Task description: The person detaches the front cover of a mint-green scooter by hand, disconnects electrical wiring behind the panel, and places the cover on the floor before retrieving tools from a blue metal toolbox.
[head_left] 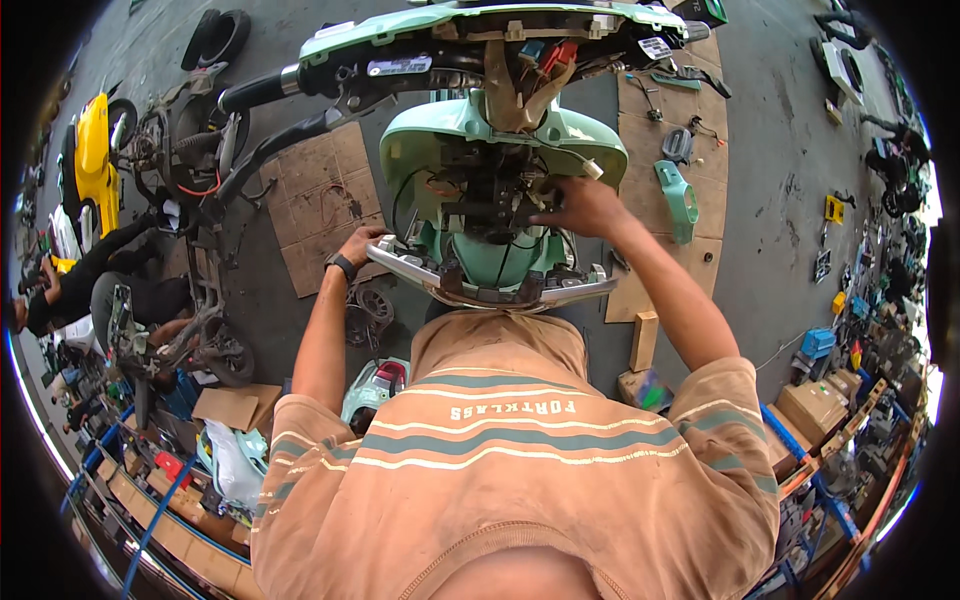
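A mint-green scooter (pixel 400 150) stands in front of me with its body opened up, dark inner parts and wiring showing in the middle. My left hand (pixel 360 245) is closed on the left end of a curved silver trim piece (pixel 470 297) that crosses the scooter close to my body. Higher and to the right, my right hand (pixel 588 207) reaches into the wiring (pixel 515 195), thumb and fingers apart; some fingertips are hidden among the dark parts. Just above it a white connector (pixel 592 168) hangs on a wire. The handlebar (pixel 260 92) extends across the top.
Flattened cardboard lies left (pixel 318 215) and right of the scooter. On the right sheet are a mint-green cover (pixel 677 200) and small parts. A wood block (pixel 644 340) stands by my right elbow. A stripped motorcycle frame (pixel 180 150) and another person (pixel 95 285) are at left.
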`<state>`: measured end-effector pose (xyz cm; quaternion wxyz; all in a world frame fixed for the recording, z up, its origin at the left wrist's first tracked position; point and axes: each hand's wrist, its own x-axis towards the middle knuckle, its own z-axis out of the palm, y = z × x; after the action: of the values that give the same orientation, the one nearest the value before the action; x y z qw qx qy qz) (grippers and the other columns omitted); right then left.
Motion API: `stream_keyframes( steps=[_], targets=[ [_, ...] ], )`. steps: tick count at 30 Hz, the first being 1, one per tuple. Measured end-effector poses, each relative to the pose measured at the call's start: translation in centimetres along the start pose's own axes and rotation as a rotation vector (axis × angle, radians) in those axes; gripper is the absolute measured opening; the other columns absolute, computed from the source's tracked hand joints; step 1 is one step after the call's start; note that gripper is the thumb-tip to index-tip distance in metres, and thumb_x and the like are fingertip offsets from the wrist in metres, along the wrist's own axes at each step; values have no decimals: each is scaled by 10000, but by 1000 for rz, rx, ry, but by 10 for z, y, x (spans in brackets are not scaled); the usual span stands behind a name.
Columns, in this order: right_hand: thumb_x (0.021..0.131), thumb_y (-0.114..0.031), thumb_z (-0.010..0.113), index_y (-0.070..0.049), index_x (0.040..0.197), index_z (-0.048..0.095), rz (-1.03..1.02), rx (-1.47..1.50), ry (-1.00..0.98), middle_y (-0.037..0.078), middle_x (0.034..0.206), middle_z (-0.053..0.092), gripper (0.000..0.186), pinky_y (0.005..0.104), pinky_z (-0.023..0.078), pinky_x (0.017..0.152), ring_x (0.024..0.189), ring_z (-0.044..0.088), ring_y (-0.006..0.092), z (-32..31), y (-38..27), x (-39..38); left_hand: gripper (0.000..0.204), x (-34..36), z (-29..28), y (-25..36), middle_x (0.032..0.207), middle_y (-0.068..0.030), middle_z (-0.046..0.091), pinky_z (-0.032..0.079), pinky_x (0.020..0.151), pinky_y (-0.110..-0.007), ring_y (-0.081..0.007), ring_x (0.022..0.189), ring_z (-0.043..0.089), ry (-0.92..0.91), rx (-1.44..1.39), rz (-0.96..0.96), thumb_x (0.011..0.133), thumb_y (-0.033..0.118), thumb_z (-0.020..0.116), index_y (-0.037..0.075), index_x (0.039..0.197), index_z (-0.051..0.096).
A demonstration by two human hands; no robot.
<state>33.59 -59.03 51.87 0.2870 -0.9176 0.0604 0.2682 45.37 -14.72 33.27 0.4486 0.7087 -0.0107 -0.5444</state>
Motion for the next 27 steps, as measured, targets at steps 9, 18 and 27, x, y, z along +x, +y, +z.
stream_keyframes(
  steps=[9, 18, 27],
  targets=[
    [913, -348, 597, 32, 1115, 604, 107, 369, 110, 251, 1031, 651, 430, 448, 476, 875, 992, 618, 400, 55, 13, 18, 264, -13, -6, 69, 914, -108, 713, 497, 770, -348, -204, 818, 645, -110, 322, 143, 880, 194, 655, -9, 1045, 689],
    [947, -252, 609, -33, 1275, 529, 2, 840, -149, 104, 1124, 637, 402, 320, 479, 866, 956, 578, 171, 39, 58, 25, 304, -67, 54, 120, 935, -144, 709, 504, 777, -337, -226, 852, 665, 128, 334, 89, 915, 238, 614, -13, 1078, 668],
    [875, -154, 690, -44, 1397, 397, -141, 822, -133, 125, 1163, 605, 609, 337, 529, 795, 899, 600, 184, 18, 48, 18, 290, -44, 54, 259, 982, -88, 712, 513, 774, -306, -138, 859, 659, -277, 671, 197, 873, 213, 686, 27, 1096, 677]
  ],
)
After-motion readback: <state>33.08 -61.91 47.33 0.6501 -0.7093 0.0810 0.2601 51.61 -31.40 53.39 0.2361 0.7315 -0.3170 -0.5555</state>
